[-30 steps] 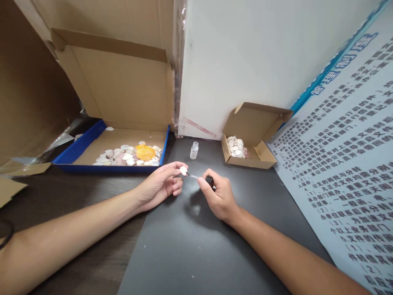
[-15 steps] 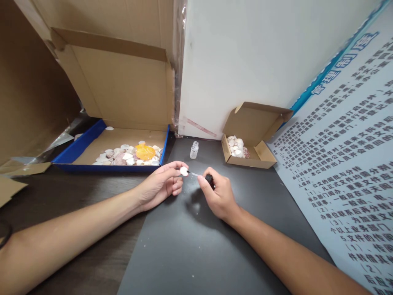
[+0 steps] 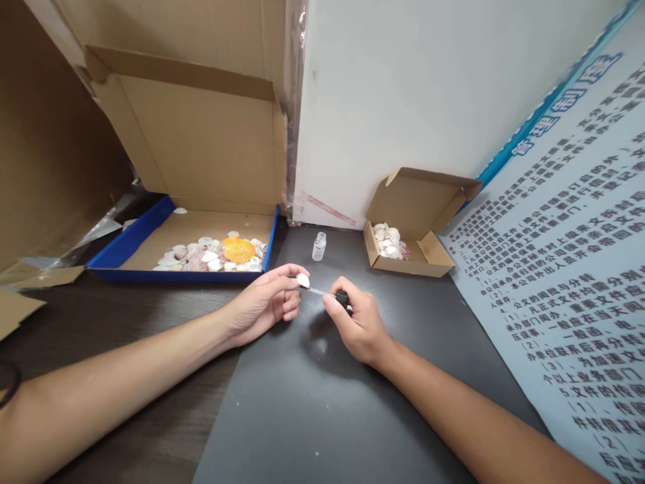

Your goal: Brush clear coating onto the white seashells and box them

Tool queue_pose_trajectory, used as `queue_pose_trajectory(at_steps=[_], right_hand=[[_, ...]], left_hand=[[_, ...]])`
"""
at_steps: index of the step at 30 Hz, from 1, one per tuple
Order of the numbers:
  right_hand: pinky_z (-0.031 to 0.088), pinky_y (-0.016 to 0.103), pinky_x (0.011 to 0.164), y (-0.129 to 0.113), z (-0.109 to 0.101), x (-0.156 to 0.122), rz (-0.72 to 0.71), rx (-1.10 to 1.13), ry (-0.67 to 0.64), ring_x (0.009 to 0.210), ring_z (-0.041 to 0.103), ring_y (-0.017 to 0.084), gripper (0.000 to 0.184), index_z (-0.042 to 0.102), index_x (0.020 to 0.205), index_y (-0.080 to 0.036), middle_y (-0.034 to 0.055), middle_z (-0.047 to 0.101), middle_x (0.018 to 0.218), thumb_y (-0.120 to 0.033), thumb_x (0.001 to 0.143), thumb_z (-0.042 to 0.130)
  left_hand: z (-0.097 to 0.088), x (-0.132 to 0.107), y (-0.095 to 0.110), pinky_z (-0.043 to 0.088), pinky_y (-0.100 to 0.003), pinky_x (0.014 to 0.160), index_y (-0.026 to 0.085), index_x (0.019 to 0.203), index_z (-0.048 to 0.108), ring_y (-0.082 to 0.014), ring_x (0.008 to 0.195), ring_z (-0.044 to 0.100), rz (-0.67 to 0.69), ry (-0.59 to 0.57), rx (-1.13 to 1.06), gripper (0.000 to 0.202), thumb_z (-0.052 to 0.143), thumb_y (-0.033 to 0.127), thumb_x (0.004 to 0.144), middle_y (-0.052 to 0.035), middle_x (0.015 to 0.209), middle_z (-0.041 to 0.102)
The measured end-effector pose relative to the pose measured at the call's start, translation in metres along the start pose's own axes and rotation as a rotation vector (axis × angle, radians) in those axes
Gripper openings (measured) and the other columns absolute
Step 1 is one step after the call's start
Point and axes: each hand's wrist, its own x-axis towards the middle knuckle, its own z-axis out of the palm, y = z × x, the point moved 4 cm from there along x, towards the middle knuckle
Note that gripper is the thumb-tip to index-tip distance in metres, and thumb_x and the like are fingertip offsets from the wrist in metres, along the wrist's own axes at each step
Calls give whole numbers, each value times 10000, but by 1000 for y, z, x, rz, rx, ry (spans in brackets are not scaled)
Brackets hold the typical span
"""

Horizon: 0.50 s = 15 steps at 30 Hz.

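Observation:
Between the thumb and fingers of my left hand (image 3: 269, 296) is a small white seashell (image 3: 303, 280). My right hand (image 3: 359, 319) grips the black cap of a brush applicator (image 3: 317, 292), whose thin pale stem points left. The dark brush tip meets the lower edge of the shell. Behind both hands a small clear glass bottle (image 3: 318, 247) with a white label stands upright and uncapped on the dark grey mat (image 3: 282, 403).
On the left, an open blue-sided cardboard box (image 3: 95, 261) holds many shells, one of them orange. A smaller open cardboard box (image 3: 413, 267) with white shells stands at the back right. A printed poster (image 3: 569, 269) borders the right side.
The brush tip has shifted slightly left and down to the shell's lower edge. In my left fingers the shell has tilted a little. The bottle and boxes have stayed put.

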Motion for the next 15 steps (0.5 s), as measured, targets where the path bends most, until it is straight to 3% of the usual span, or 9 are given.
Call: queue_pose_trajectory(at_steps=[5,8,12,15], right_hand=[[274,230,508,3,-3,1,40,21,87,501,340,96,265,423,712,-212,-72,350,540,-360,923,485],[277,232,508,2,-1,0,16,35,48,501,345,98,244,444,741,-212,-72,363,543,-369,922,492],[274,233,506,2,-3,0,32,3,95,498,342,99,257,429,721,-214,-73,349,533,-363,924,487],[288,234,517,0,-1,0,1,-2,36,514,353,99,242,440,728,-211,-65,378,558,-357,913,495]], left_hand=[[1,-1,0,322,-190,469,172,914,558,-50,483,392,-7,-7,11,153,652,181,795,52,639,466],[1,0,-1,322,-189,473,175,920,570,-58,488,379,-2,-29,32,150,655,195,798,64,582,415],[1,0,-3,318,-191,472,173,930,585,-56,491,374,12,-61,47,158,665,201,797,58,588,436],[2,-1,-3,313,-192,468,169,925,591,-49,487,372,17,-64,44,160,673,181,787,60,608,444]])
